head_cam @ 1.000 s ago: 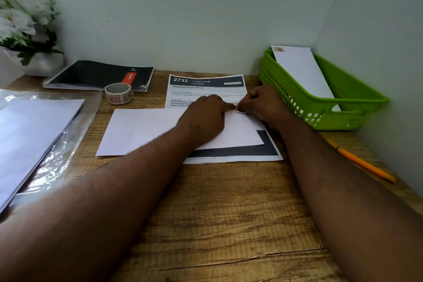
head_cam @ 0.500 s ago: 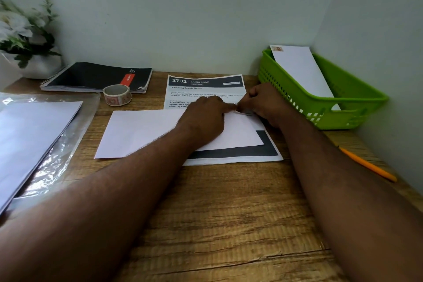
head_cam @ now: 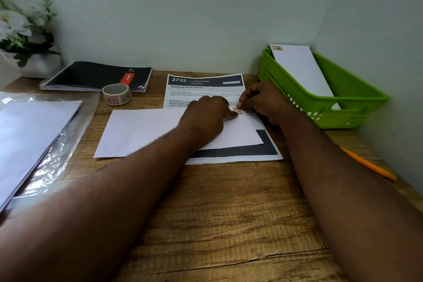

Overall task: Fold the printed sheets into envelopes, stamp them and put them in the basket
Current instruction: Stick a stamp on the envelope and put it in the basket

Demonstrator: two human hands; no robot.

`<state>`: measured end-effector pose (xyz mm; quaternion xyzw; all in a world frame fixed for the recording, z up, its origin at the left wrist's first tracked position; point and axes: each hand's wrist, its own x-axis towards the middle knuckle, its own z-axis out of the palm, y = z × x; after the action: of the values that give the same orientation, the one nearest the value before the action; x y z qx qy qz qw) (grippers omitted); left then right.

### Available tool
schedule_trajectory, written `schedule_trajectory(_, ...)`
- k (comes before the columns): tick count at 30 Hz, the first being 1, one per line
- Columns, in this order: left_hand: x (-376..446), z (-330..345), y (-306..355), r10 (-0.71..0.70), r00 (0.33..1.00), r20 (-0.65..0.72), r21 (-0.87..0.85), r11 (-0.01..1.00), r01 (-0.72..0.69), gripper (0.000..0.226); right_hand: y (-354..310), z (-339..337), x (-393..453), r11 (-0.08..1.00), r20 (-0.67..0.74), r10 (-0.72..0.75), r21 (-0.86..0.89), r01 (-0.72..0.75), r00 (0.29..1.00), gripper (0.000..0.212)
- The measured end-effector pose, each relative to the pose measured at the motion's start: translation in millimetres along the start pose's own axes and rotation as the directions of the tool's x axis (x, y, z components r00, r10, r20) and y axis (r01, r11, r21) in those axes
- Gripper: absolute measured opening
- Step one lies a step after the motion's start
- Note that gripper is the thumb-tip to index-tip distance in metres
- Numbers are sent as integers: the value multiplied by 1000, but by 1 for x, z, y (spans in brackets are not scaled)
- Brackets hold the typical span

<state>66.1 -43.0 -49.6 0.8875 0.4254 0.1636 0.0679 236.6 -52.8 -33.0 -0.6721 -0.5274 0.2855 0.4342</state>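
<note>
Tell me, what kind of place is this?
Probably a small home desk set in a corner: a wooden desk against plain walls, a spiral notebook, a potted plant, and a green basket holding an envelope.

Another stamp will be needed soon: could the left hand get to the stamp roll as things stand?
Probably yes. The stamp roll stands in the open left of the left hand, with nothing visible between them.
</note>
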Motion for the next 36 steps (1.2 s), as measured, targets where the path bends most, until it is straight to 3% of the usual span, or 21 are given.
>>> schedule_trajectory(8, -3, -7, 4, -42, 998, 47, 55, 998, 39, 37, 7, 5, 0, 997, -114, -75, -13, 74, 991, 18)
schedule_trajectory(11, -4, -7, 4, -47, 998, 43, 49, 998, 45, 35, 8, 4, 0, 994, -92, -101, 25, 103, 991, 14)
schedule_trajectory(15, -1, -7, 5, -54, 997, 62, 66, 997, 50, 34, 7, 6, -3, 991, -39, -132, -26, 131, 991, 26)
schedule_trajectory(22, 0, -6, 5, -60, 995, 74, 67, 996, 55, 34, 8, 12, 2, 985, -107, -144, -114, 132, 984, 25)
schedule_trajectory(26, -2, -6, 5, -67, 997, 49, 29, 997, 65, 31, 10, 7, 2, 991, -131, -130, -30, 127, 983, 27)
schedule_trajectory(29, -4, -6, 4, -66, 998, 24, -9, 998, 67, 31, 9, -5, -3, 994, -38, -82, 68, 84, 996, 26)
schedule_trajectory(36, -4, -5, 3, -90, 996, 11, -23, 996, 90, 35, -3, -16, -16, 978, 109, -114, -161, 130, 988, 19)
